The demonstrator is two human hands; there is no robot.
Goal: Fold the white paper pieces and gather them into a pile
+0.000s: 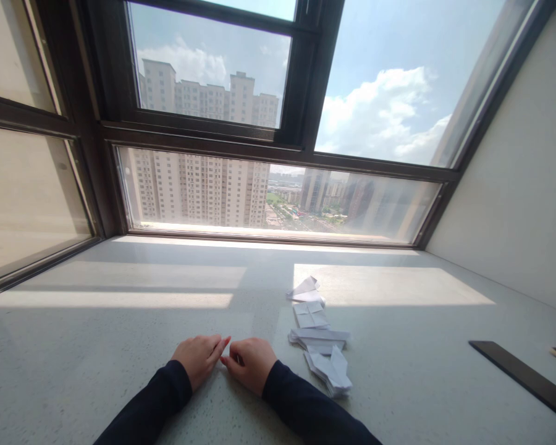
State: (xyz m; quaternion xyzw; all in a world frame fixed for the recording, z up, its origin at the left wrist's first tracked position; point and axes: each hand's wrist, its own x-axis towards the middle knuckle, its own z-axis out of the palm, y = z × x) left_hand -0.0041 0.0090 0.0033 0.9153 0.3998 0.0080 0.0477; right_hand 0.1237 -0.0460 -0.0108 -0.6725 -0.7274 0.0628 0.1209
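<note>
We're curling left hand (198, 360) and right hand (252, 363) close together over the sill (92, 352); we're not seeing whether they're gripping anything. Folded papers (311, 315) are lying in a row, right of right hand.

We hold our left hand (198, 361) and right hand (254, 363) close together, curled, over the pale windowsill (157, 321). To their right we see folded white papers (317, 341) in a row towards the window (287, 145), and farther right a dark flat strip (519, 378). Tower blocks (204, 191) stand outside.
</note>
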